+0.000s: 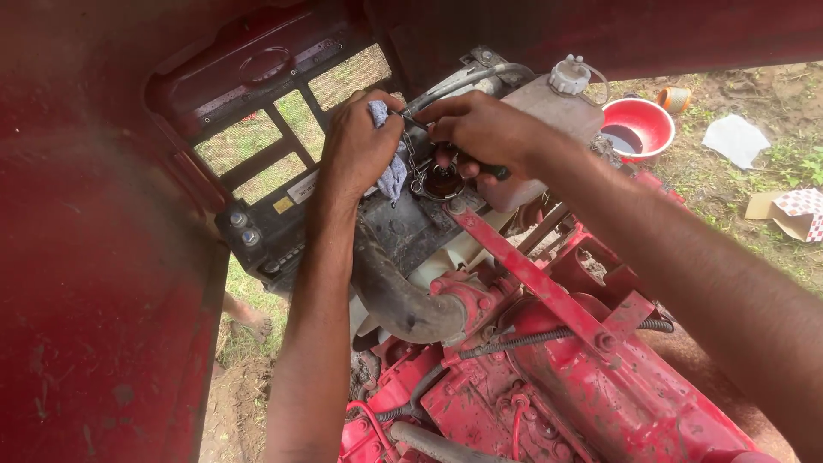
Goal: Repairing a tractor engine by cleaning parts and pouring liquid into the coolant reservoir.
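The left hand [358,146], upper centre of the frame, is closed on a blue rag [393,171] beside the open filler neck [441,182]. The right hand [484,129] grips a dark-handled tool [490,170] over the same neck, a small chain [412,159] hanging between them. Keep the rag tight against the rim so grit stays out, and the tool steady. Right of them stands a plastic tank [549,107]; a red funnel [639,129] lies on the ground; the black hose [399,291] curves below.
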